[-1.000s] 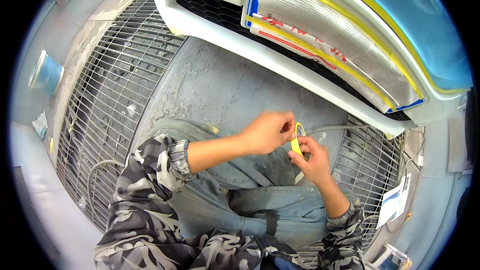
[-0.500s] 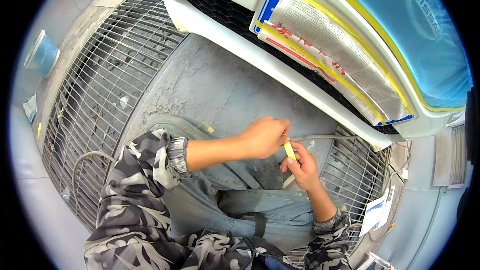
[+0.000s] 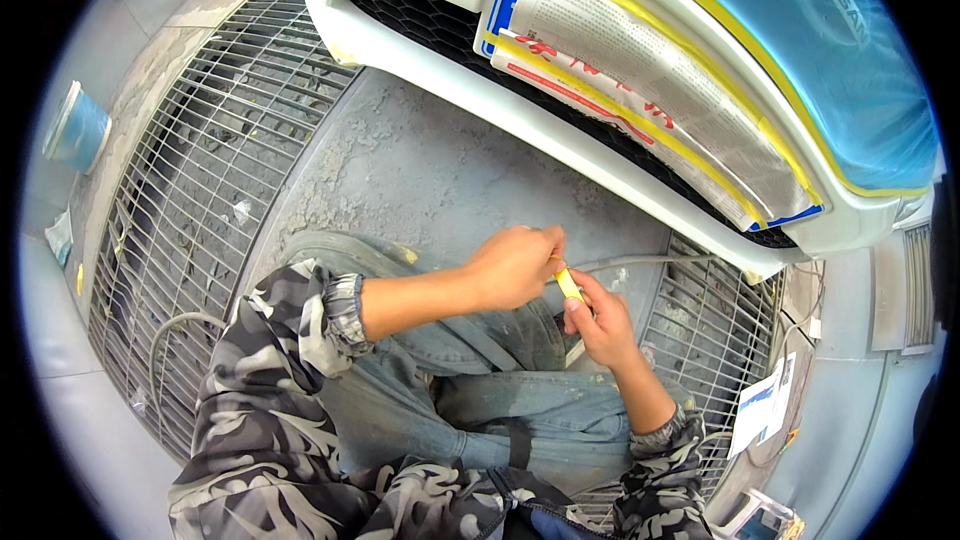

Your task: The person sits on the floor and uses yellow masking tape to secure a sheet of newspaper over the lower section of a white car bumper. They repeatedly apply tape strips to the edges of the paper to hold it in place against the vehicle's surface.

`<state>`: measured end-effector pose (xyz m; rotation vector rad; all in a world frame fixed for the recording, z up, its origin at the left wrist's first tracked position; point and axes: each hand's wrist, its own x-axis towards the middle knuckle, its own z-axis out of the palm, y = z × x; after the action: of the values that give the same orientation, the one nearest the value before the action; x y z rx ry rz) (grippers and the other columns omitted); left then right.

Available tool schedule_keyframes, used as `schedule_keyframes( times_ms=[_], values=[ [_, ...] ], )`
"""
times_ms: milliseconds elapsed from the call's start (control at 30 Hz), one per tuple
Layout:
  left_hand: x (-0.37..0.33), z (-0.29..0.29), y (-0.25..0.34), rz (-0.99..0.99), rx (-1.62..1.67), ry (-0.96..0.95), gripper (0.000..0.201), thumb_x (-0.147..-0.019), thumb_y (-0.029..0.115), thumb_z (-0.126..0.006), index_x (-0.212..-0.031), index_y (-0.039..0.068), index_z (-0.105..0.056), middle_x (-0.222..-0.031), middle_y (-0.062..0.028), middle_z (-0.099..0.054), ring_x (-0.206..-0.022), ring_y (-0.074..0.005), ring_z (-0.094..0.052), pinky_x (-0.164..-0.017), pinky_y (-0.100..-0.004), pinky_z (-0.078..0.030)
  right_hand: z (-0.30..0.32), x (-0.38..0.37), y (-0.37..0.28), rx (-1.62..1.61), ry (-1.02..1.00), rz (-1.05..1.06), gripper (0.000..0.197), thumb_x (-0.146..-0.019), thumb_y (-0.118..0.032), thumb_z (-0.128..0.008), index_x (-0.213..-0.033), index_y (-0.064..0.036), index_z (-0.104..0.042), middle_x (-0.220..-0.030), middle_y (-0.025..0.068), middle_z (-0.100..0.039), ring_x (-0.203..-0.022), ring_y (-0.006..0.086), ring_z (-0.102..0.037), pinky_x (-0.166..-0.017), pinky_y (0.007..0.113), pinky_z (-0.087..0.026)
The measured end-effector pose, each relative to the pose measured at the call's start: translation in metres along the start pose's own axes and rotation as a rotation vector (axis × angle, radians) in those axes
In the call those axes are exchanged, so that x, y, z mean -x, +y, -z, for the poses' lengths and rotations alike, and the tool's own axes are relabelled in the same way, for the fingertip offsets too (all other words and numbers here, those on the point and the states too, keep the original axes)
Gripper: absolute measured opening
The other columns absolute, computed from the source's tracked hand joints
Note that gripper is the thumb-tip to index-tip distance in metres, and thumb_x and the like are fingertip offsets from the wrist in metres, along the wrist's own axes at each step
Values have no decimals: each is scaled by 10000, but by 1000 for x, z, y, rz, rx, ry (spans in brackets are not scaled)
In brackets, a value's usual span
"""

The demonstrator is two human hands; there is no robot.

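Note:
My left hand (image 3: 515,265) is closed with its fingertips pinched at the upper end of a short strip of yellow masking tape (image 3: 568,285). My right hand (image 3: 603,322) grips the strip's lower end between thumb and fingers. Both hands are over my bent legs in worn blue jeans (image 3: 540,410). Beyond them is a white car bumper (image 3: 440,105) with a black honeycomb grille (image 3: 420,15). Newspaper (image 3: 610,35) covers the plate area, edged with yellow tape and marked in red.
Blue plastic film (image 3: 760,20) covers the upper car front. Metal floor gratings (image 3: 215,130) flank a rough grey floor strip (image 3: 440,160). A blue bucket (image 3: 78,130) stands far left. A hose (image 3: 165,340) loops near my left elbow; papers (image 3: 757,408) lie at right.
Both hands have shifted slightly left in the picture, still holding the tape strip between them. The bumper and surroundings have shifted in the view too.

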<state>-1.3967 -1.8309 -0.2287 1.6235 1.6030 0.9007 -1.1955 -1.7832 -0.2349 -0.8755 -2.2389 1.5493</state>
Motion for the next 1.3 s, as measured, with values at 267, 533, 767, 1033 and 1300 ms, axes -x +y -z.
schedule_keyframes(
  times_ms=[267, 533, 767, 1033, 1300],
  values=[
    [-17, -24, 0, -265, -359, 83, 143, -815, 63, -579, -932, 16, -512, -946, -190, -547, -881, -399, -563, -736, -466, -476, 13, -7, 18, 718, 37, 49, 272, -879, -208, -555, -1093, -41, -583, -751, 188, -657, -691, 346, -659, -598, 452, -507],
    [-38, -110, 43, -512, -247, -207, 164, -765, 31, -620, -911, 49, -548, -919, -127, -529, -892, -345, -538, -761, -424, -460, 20, 1, 119, 979, 4, 38, 107, -819, -172, -554, -838, -105, -635, -897, 79, -663, -799, 224, -673, -568, 351, -481],
    [-44, -220, 106, -692, 4, -443, 291, -654, 7, -534, -943, 17, -503, -899, -141, -478, -898, -346, -503, -766, -440, -427, -2, 20, 110, 1232, -202, -161, 411, -836, -173, -557, -1169, 68, -574, -925, 103, -693, -663, 173, -670, -519, 346, -446],
    [-25, -198, 136, -663, 243, -592, 308, -684, 50, -578, -985, 16, -523, -912, -154, -542, -890, -371, -546, -721, -466, -462, -22, 36, 81, 1226, -58, -54, 416, -795, -163, -568, -1116, 100, -598, -656, 48, -681, -528, 142, -645, -473, 343, -443],
    [-17, -45, 76, -510, -231, -362, 208, -800, 156, -584, -985, 63, -602, -932, -133, -604, -875, -341, -601, -730, -440, -504, 12, 20, 56, 667, 13, 287, 397, -887, -264, -568, -1254, -114, -555, -891, 103, -694, -843, 298, -666, -660, 384, -535]
  ],
)
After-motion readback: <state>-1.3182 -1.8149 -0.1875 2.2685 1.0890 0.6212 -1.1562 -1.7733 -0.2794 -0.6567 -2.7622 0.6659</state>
